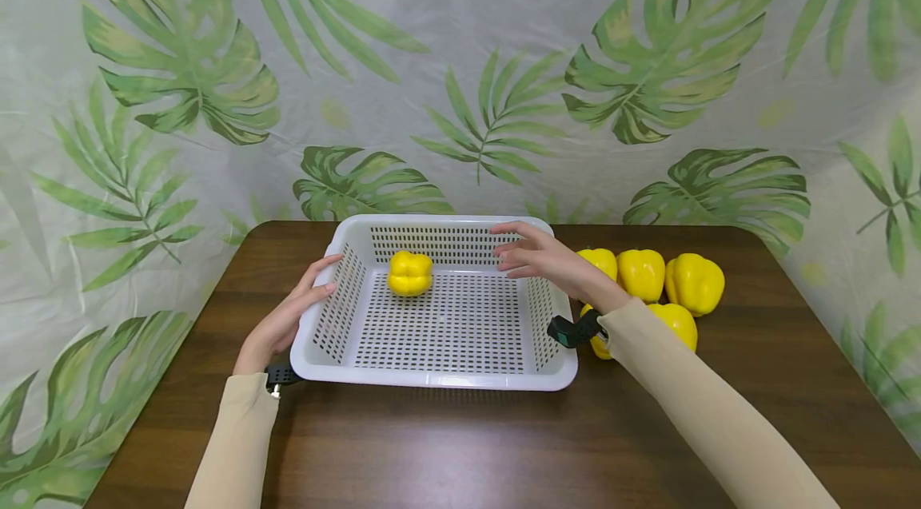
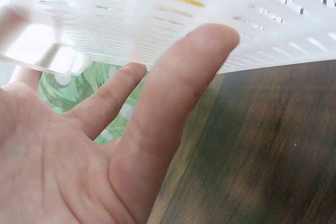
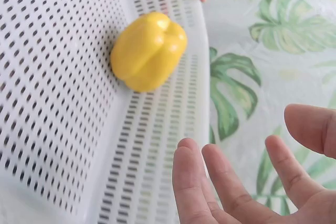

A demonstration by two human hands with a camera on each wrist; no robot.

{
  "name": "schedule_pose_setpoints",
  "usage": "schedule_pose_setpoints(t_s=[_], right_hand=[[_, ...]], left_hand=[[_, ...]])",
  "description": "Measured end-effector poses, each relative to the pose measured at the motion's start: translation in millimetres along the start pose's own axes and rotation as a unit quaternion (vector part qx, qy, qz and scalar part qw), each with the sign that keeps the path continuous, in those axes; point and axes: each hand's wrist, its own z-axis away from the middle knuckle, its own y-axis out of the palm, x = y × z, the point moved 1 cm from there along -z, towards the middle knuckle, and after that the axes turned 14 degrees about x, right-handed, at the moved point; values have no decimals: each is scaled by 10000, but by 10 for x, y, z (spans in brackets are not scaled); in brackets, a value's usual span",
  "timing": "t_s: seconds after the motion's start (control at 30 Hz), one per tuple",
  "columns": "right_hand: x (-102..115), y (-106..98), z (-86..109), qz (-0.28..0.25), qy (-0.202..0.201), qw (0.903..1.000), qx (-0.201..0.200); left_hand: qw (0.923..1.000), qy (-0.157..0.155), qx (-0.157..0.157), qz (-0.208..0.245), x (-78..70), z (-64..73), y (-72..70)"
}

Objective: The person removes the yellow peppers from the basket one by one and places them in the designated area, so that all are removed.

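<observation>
A white perforated plastic basket (image 1: 440,378) stands on the wooden table, with one yellow bell pepper (image 1: 410,274) on its floor near the back left. My left hand (image 1: 284,319) is at the basket's left side. In the left wrist view its thumb (image 2: 176,93) and fingers are extended against or close beside the slotted wall; firm contact cannot be told. Over the basket's back right part hovers my right hand (image 1: 550,260), fingers spread and holding nothing. The right wrist view shows those fingers (image 3: 189,182) apart from the pepper (image 3: 148,52).
Several more yellow bell peppers (image 1: 640,276) are grouped on the table (image 1: 460,445) right of the basket, some partly hidden by my right hand and sleeve. Behind the table hangs a leaf-patterned cloth (image 1: 504,5). Each wrist wears a black strap.
</observation>
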Motion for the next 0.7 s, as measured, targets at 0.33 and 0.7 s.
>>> schedule_pose_setpoints(t_s=[0.33, 0.7], right_hand=[[-56, 197, -378, -130, 197, 9996, 153], [-68, 367, -727, -239, 573, 9977, 255]], left_hand=[[10000, -36, -29, -22, 4, -4, 7], [10000, -28, -42, -31, -4, 6, 6]])
